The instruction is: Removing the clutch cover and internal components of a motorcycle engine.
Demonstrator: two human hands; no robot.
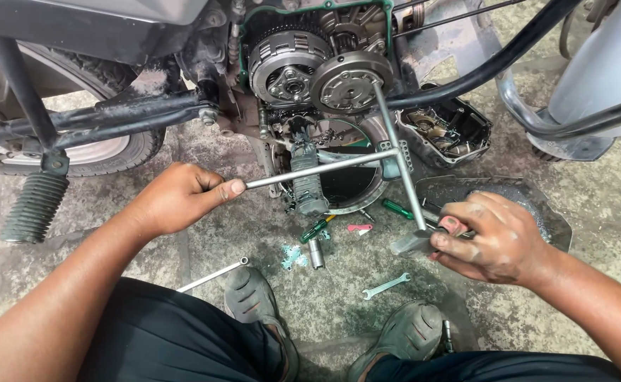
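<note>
Two hands (pixel 183 197) (pixel 491 237) grip one T-handle wrench (pixel 388 152).

Long steel T-handle socket wrench (pixel 395 152): its tip sits in the round metal clutch hub (pixel 349 81) of the opened grey engine above. Left hand (pixel 180 198) closes on the left crossbar end; right hand (pixel 491 237) on the near end. Small flat steel spanner (pixel 386 285) lies on the concrete floor (pixel 324 311) between two grey rubber shoes (pixel 254 301), below the wrench.
</note>
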